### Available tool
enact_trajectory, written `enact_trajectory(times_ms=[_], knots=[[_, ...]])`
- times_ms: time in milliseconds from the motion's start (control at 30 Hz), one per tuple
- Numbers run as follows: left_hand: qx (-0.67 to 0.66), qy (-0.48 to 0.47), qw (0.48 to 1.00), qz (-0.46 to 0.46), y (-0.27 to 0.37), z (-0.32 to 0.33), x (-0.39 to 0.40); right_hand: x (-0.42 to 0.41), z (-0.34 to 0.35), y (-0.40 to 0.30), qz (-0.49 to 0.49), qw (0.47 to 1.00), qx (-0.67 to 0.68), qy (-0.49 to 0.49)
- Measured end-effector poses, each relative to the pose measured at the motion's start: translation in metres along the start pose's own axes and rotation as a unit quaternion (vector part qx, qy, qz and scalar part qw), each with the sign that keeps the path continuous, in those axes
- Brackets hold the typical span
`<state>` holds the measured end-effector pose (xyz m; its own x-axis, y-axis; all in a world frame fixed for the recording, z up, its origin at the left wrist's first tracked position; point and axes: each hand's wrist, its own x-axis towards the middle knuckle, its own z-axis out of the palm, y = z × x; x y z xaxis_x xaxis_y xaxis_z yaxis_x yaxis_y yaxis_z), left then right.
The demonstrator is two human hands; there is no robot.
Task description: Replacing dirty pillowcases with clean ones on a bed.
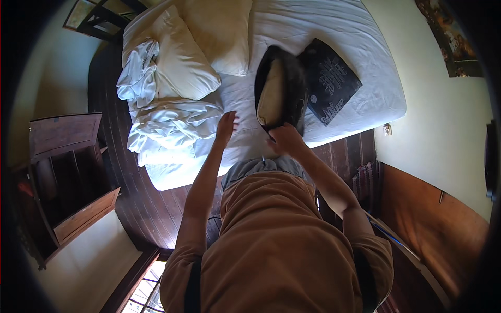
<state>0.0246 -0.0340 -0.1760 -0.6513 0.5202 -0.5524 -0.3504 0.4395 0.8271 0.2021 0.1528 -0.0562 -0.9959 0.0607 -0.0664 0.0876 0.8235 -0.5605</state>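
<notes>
My right hand (287, 140) grips the near edge of a black cushion cover (289, 94), which stands on its side above the bed. Through its open side shows a beige cushion insert (271, 94). My left hand (227, 127) is raised over the mattress, fingers apart and nothing in it, a short way left of the cover. Just right of the cover lies a second black cushion (330, 80) with a pale leaf pattern, flat on the white bed sheet (372, 98). The cover's far side is blurred.
Two cream pillows (184, 58) (223, 35) and crumpled white bedding (172, 117) occupy the bed's left side. An open wooden cabinet (70, 172) stands at the left over dark floorboards (152, 211). A wooden panel (426, 211) leans by the right wall, with a blue-and-white pole (395, 238) nearby.
</notes>
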Motion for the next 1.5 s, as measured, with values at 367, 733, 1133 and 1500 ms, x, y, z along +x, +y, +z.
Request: enact_trajectory(times_ms=[367, 733, 1133, 1500], knots=[[-0.137, -0.087, 0.932, -0.325, -0.057, 0.084, -0.016, -0.06, 0.068, 0.043, 0.064, 0.993, 0.089, 0.048], [0.026, 0.188, 0.982, -0.005, 0.014, 0.156, -0.024, -0.054, 0.003, 0.044, 0.119, 0.987, 0.073, 0.077], [0.121, 0.043, 0.976, 0.177, 0.042, 0.165, -0.066, -0.015, 0.034, 0.113, 0.29, 0.899, 0.255, 0.207], [0.251, -0.05, 0.926, 0.278, 0.022, 0.113, -0.053, 0.029, 0.091, 0.122, 0.329, 0.914, 0.141, 0.189]])
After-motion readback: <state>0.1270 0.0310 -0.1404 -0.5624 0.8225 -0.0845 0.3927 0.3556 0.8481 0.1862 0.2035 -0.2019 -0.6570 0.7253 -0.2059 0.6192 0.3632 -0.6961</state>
